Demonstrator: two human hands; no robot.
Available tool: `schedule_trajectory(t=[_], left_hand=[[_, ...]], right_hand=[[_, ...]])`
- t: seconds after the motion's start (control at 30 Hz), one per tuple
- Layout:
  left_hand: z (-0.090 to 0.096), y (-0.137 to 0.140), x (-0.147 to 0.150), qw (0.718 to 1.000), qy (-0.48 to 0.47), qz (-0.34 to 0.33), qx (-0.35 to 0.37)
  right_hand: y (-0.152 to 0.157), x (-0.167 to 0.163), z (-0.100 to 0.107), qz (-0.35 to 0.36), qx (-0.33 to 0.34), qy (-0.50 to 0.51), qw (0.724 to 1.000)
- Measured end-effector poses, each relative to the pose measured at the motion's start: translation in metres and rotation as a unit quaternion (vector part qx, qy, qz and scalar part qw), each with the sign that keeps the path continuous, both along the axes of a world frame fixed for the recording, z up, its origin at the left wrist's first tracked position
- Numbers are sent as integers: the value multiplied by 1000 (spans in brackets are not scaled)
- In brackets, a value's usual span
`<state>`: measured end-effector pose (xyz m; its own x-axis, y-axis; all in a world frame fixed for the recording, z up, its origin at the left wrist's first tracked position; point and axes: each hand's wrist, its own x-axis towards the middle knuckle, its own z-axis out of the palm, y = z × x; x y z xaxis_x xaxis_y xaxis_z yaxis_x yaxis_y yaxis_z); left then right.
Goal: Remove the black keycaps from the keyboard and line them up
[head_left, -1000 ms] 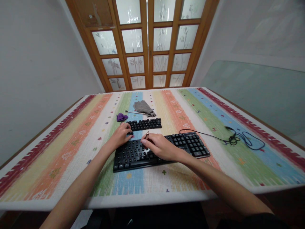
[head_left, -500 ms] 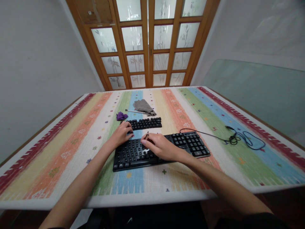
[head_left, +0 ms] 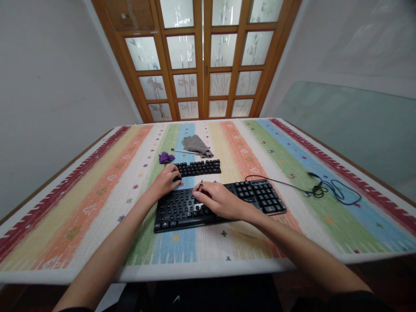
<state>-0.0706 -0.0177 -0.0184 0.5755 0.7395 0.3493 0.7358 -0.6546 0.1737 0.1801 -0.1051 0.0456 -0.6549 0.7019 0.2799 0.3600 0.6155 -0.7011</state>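
A black keyboard (head_left: 182,219) lies near the table's front, its left part stripped of many keycaps so that small stems show. My right hand (head_left: 218,200) is closed above its middle, pinching a small thin brownish metal tool (head_left: 200,185) whose lower end is hidden by the fingers. Behind the keyboard, loose black keycaps (head_left: 203,167) stand in rows. At their left end rests my left hand (head_left: 164,182), fingers curved over the end keycaps, with thumb and fingers apart; the fingertips are partly hidden.
A purple cloth (head_left: 167,157) lies behind my left hand. Farther back are a grey cloth (head_left: 196,145) and a thin stick-like brush (head_left: 183,151). The keyboard's coiled cable (head_left: 338,190) spreads over the striped tablecloth (head_left: 107,190) on the right.
Both hands stay almost in place. The thumb of my left hand has shifted very slightly; the keyboard and keycaps look the same.
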Motion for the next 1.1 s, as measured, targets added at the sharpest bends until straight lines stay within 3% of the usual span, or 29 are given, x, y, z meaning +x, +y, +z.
schedule_trajectory(t=[0.3, 0.53, 0.8, 1.0, 1.1], left_hand=[[7, -11, -4, 999, -32, 37, -5], [15, -54, -14, 995, -79, 49, -29], [8, -96, -21, 991, -88, 35, -96], [3, -99, -22, 991, -82, 25, -99], [3, -98, -21, 992, -76, 24, -99]], right_hand=[[-2, 4, -6, 0, 5, -8, 1000], [-5, 4, -14, 9, 5, -23, 1000], [-11, -11, -30, -3, -2, 1, 1000], [-12, -30, -31, 47, 90, -76, 992], [-3, -35, -28, 22, 98, -110, 989]])
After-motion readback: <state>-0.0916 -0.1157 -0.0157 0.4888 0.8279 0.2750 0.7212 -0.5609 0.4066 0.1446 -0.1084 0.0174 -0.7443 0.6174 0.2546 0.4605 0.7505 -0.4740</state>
